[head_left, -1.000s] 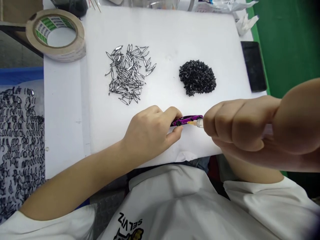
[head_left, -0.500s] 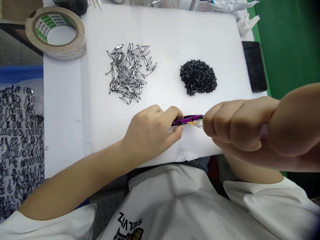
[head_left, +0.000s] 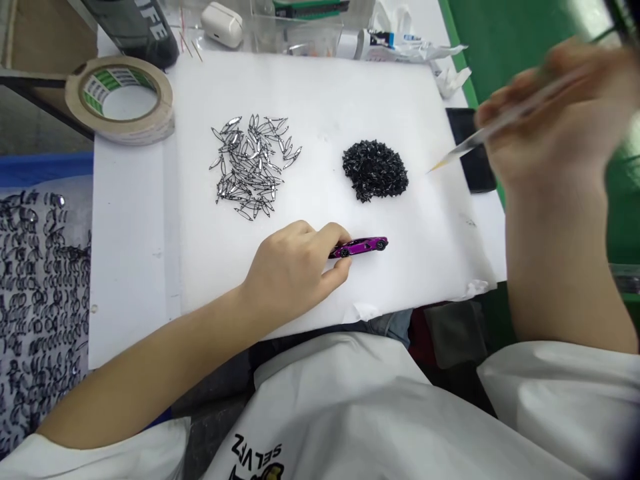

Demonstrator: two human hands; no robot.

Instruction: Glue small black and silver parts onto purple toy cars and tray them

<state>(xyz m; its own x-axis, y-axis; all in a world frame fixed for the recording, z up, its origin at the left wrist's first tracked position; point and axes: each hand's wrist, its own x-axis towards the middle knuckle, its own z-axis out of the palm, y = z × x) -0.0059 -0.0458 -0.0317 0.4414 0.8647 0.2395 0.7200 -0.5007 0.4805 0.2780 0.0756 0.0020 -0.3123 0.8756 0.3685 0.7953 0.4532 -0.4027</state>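
Note:
Between the thumb and fingers of my left hand point(head_left: 297, 270) is a small purple toy car point(head_left: 361, 246), its side with black wheels facing me. My right hand point(head_left: 555, 120), blurred by motion, is raised at the right and closed around a thin pale tool with an orange-yellow tip point(head_left: 465, 145), which looks like a fine brush or dispensing pen. The tip hangs apart from the car, above the right part of the white foam board point(head_left: 310, 87). On the board lie a heap of small black pieces point(head_left: 375, 170) and a scatter of clear, black-edged leaf-shaped pieces point(head_left: 250, 167).
A roll of tape point(head_left: 120, 100) stands at the left by a dark bottle point(head_left: 143, 33). At the back are a white earbud case point(head_left: 222, 25), a clear box point(head_left: 295, 33) and a tube point(head_left: 373, 43). A black phone point(head_left: 475, 177) lies right, partly under my right hand.
My right hand has swung up and away to the right with the tool, whose tip was at the car's side. My left hand still holds the car. The whole view has shifted slightly.

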